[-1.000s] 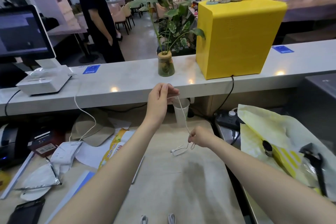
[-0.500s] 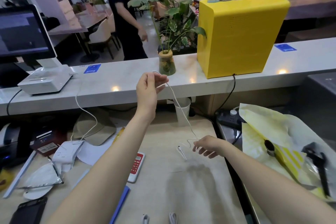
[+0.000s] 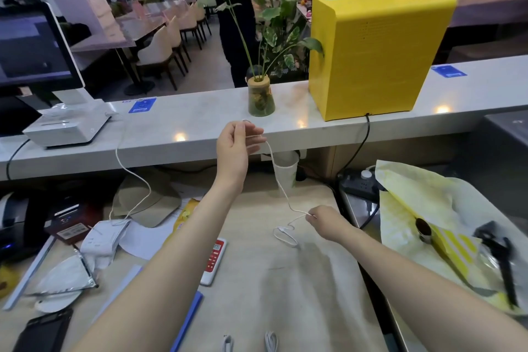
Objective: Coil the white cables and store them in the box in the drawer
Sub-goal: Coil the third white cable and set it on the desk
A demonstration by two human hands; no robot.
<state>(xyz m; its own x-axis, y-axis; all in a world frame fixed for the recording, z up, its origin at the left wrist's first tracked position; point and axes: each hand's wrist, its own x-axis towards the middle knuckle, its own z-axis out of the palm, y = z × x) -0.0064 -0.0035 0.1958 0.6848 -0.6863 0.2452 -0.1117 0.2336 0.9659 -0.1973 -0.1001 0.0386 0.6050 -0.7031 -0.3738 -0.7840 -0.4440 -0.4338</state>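
Since a moment ago the right hand (image 3: 324,223) has re-pinched the white cable (image 3: 278,180) low over the worktop (image 3: 285,294), the left hand (image 3: 235,146) pinching its upper end near the plant vase (image 3: 260,97), ready for another coil.

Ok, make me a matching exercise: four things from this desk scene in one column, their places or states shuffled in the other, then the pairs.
Things:
1. white cable
2. left hand
3. yellow box
4. red and white calculator

Places or states:
A. lies flat on the desk
B. stands on the counter
C. raised, pinching the cable's upper end
D. stretched between the two hands

Pairs: 1-D, 2-C, 3-B, 4-A
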